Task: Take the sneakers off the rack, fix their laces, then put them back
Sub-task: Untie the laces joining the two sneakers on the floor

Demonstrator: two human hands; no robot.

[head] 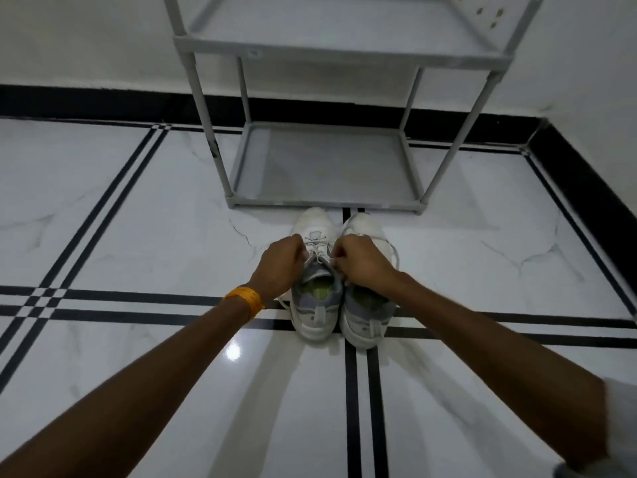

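At frame centre, left hand [280, 263] and right hand [362, 260] pinched the left sneaker's laces [319, 252]; lace-fixing underway, knot-tightening likely next.

Our two bare forearms: extended forward, converging. Our left hand [281, 262]: fingers curled shut, orange band [245, 300] at wrist. Our right hand [362, 260]: fingers pinched closed, just right of left hand, knuckles up.

Both forearms were bare from elbow to wrist. The left hand [281, 262] carried an orange band [245, 300] at the wrist, perhaps wound thread. Near the right hand's [362, 260] elbow showed a pale sleeve edge [620, 419], blurred.
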